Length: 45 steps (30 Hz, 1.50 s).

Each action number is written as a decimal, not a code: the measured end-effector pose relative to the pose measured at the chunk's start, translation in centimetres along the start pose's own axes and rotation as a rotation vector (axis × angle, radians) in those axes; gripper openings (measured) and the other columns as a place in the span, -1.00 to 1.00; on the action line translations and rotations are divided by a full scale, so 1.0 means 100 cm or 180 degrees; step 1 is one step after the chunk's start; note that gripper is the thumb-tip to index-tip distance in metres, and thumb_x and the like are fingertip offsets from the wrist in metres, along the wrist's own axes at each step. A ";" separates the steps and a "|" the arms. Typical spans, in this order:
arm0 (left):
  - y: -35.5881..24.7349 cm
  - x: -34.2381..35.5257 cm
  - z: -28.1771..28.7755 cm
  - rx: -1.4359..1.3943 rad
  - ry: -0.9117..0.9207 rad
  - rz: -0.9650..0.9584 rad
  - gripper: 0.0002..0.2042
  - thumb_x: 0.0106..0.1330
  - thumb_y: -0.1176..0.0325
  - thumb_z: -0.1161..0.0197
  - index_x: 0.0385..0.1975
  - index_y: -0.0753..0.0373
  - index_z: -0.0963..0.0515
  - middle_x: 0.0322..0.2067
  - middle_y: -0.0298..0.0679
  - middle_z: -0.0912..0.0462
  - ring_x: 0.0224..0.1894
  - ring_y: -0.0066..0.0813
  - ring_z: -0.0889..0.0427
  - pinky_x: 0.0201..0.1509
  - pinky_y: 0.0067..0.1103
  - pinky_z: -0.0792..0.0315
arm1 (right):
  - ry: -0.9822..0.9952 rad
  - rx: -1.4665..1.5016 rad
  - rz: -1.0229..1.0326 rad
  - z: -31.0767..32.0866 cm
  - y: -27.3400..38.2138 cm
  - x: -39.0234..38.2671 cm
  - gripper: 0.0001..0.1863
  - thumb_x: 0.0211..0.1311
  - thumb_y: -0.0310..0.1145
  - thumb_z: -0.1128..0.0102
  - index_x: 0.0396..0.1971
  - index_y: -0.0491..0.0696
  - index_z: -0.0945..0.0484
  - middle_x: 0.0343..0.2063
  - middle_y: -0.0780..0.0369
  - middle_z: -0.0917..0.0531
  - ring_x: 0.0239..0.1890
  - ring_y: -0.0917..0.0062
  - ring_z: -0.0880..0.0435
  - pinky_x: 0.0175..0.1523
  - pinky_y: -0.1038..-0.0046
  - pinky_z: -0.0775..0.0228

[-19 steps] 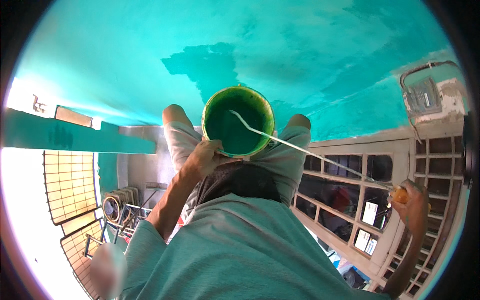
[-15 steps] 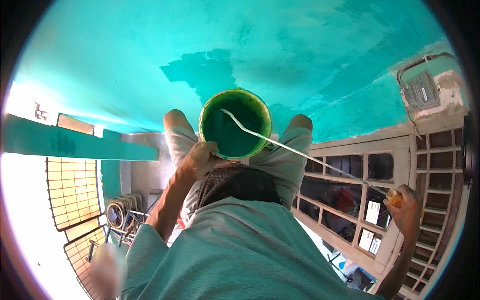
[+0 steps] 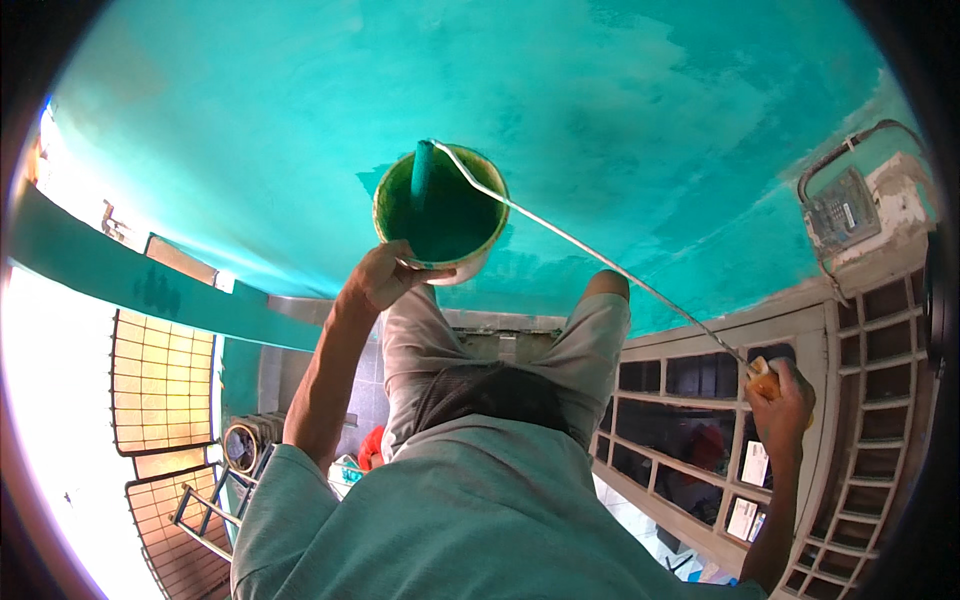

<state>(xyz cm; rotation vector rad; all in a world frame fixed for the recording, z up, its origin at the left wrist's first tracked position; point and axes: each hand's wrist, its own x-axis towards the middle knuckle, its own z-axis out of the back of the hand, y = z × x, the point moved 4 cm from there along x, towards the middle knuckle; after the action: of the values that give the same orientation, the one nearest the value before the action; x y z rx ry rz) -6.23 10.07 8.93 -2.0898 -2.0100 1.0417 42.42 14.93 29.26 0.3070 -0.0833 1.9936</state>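
Observation:
My left hand [image 3: 385, 270] grips the lower rim of a green paint bucket [image 3: 485, 240], held out above my knees and partly filled with dark teal paint. A paint roller [image 3: 421, 180], coated in teal, stands up inside the bucket with its top at the back rim. Its long, bent metal rod [image 3: 590, 250] runs diagonally down to the right, to an orange handle [image 3: 762, 380] in my closed right hand [image 3: 782, 400]. Beyond the bucket spreads a patchy turquoise painted wall [image 3: 620, 110].
A grey meter box [image 3: 840, 205] with pipes is fixed at the upper right. Paned wooden windows [image 3: 685, 435] fill the lower right. On the left are a turquoise beam [image 3: 130, 270], bright grilled openings [image 3: 160, 370] and a metal frame [image 3: 220, 510] beside a red object [image 3: 372, 448].
The bucket in my left hand has moved up and left, away from my lap. The roller has risen into view at the back rim. My right hand has shifted left with the handle.

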 end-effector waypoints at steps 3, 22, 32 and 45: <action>-0.021 -0.003 0.001 -0.0113 -0.0160 -0.0186 -0.53 0.13 0.66 0.16 0.06 0.66 0.04 0.04 0.36 -0.17 0.08 0.40 -0.27 0.13 -0.02 -0.39 | -0.0048 0.0233 0.0028 -0.015 0.008 0.012 -0.67 -0.19 -0.45 -0.41 -0.43 -0.14 -0.43 -0.48 0.11 -0.57 -0.41 0.22 -0.59 -0.33 0.31 -0.38; -0.053 0.010 0.072 -0.0572 -0.0265 -0.0505 -0.54 0.19 0.57 0.07 0.08 0.59 -0.03 0.09 0.25 -0.14 0.02 0.20 -0.35 0.14 -0.03 -0.37 | 0.0385 0.0374 0.0443 -0.110 -0.002 0.015 -0.68 -0.18 -0.35 -0.38 -0.43 -0.13 -0.47 -0.50 0.03 -0.56 -0.43 0.10 -0.57 -0.35 0.20 -0.39; -0.059 0.024 0.124 0.2587 0.0267 -0.1508 -0.65 -0.01 0.36 -0.35 -0.25 0.42 -0.49 -0.23 -0.10 -0.56 -0.11 -0.27 -0.54 -0.06 -0.41 -0.47 | 0.0787 0.0802 0.0473 -0.147 -0.005 -0.031 -0.56 0.00 0.07 -0.27 -0.43 -0.04 -0.50 -0.66 0.14 -0.57 -0.59 0.26 -0.61 -0.48 0.32 -0.44; -0.064 -0.052 0.012 0.4217 -0.0215 -0.2634 -0.64 -0.17 0.23 -0.54 -0.54 0.36 -0.57 -0.56 -0.13 -0.65 -0.51 -0.46 -0.65 -0.38 -0.56 -0.53 | -0.0122 0.2546 0.0127 -0.054 0.014 0.028 -0.66 0.12 -0.19 -0.24 -0.23 -0.12 -0.46 -0.60 0.22 -0.52 -0.56 0.56 -0.48 -0.40 0.47 -0.37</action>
<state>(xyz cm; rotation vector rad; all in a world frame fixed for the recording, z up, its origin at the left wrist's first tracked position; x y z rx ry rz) -11.93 5.80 13.28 -0.4999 -1.2275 1.5226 39.10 17.84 24.87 0.8525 0.7030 1.9803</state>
